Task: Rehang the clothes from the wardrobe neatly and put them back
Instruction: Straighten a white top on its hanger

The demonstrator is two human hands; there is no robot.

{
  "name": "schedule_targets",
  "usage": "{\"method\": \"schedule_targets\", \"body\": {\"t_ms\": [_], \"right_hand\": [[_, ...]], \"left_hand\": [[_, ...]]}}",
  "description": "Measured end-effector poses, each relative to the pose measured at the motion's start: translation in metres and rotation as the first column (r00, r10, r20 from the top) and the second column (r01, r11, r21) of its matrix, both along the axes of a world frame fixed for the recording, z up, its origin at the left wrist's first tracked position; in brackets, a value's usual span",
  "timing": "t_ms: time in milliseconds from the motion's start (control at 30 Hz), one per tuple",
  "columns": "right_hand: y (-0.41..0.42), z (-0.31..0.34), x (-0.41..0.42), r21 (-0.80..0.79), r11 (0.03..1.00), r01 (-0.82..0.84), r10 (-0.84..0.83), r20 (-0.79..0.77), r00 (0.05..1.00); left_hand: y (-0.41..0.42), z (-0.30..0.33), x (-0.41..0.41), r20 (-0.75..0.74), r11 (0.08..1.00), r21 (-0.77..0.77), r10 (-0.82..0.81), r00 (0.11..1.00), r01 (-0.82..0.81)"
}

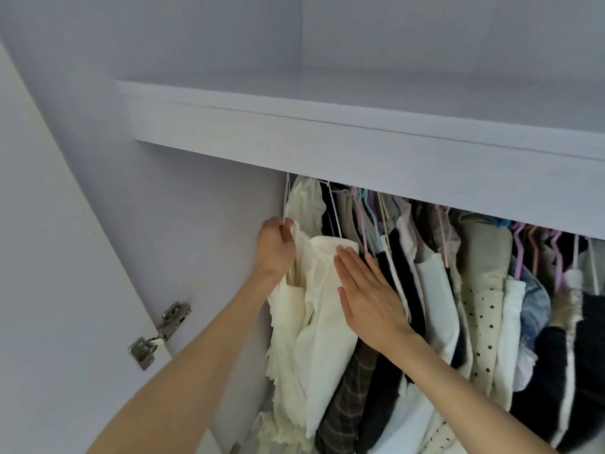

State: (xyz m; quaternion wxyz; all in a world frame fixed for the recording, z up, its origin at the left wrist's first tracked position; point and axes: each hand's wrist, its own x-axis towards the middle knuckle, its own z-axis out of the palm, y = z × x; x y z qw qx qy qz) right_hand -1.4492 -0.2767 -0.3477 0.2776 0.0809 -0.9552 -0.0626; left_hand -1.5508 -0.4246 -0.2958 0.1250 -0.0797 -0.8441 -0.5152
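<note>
— Which step are you on?

— Putting one cream garment back at the wardrobe's far left. My left hand pinches its white wire hanger; my right hand lies flat, fingers straight, pressing the neighbours aside.

— Next?

— Probably seating the hook; the rail is hidden behind the shelf.

— How many garments?

— Too crowded to count.

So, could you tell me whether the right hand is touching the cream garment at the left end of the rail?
Touching. The head view shows the right hand lying flat, fingers straight, on the cream garment.
</note>
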Motion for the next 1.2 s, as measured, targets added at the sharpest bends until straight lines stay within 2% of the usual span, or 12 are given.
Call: {"method": "schedule_targets", "body": {"t_ms": [167, 333, 433, 500, 567, 633, 700, 733, 767, 833, 1033, 1200], "right_hand": [[-0.003, 0.0, -0.002, -0.072, 0.996, -0.047, 0.048, 0.01, 0.999], [-0.015, 0.012, -0.006, -0.293, 0.952, -0.093, 0.098, 0.004, 0.995], [-0.04, 0.026, -0.009, -0.349, 0.914, -0.208, 0.202, -0.053, 0.978], [-0.069, 0.035, -0.006, -0.503, 0.831, -0.239, 0.296, 0.035, 0.955], [-0.095, 0.043, -0.007, -0.753, 0.652, -0.093, 0.375, 0.213, 0.902], [-0.12, 0.052, -0.014, -0.929, 0.283, 0.237, 0.494, 0.353, 0.794], [-0.139, 0.064, -0.018, -0.871, -0.122, 0.475, 0.628, 0.302, 0.717], [-0.146, 0.067, -0.02, -0.828, -0.224, 0.515, 0.662, 0.259, 0.703], [-0.153, 0.068, -0.02, -0.813, -0.256, 0.523, 0.676, 0.236, 0.698], [-0.168, 0.064, -0.013, -0.822, -0.217, 0.527, 0.695, 0.249, 0.675], [-0.19, 0.036, 0.043, -0.893, 0.123, 0.432, 0.636, 0.406, 0.656], [-0.169, 0.001, 0.095, -0.874, 0.39, 0.289, 0.585, 0.478, 0.655]], "left_hand": [[-0.018, 0.021, 0.016, -0.155, 0.999, 0.047, -0.018, 0.988, 0.025], [-0.045, -0.011, 0.053, -0.092, 0.996, 0.062, 0.063, 0.994, -0.057], [-0.062, -0.035, 0.077, -0.042, 0.996, 0.039, 0.083, 0.996, -0.081], [-0.072, -0.049, 0.095, -0.061, 0.997, -0.006, 0.082, 0.995, -0.083], [-0.082, -0.061, 0.112, -0.095, 0.994, -0.048, 0.09, 0.991, -0.095], [-0.092, -0.068, 0.129, -0.098, 0.989, -0.098, 0.1, 0.99, -0.109], [-0.101, -0.073, 0.144, -0.09, 0.982, -0.14, 0.113, 0.99, -0.124], [-0.105, -0.075, 0.152, -0.091, 0.978, -0.155, 0.128, 0.988, -0.141], [-0.109, -0.077, 0.161, -0.094, 0.973, -0.162, 0.148, 0.985, -0.162], [-0.115, -0.08, 0.182, -0.087, 0.965, -0.152, 0.2, 0.976, -0.212], [-0.134, -0.087, 0.253, 0.073, 0.967, -0.173, 0.202, 0.977, -0.187], [-0.174, -0.101, 0.308, 0.068, 0.9, -0.275, 0.369, 0.927, -0.339]]}}
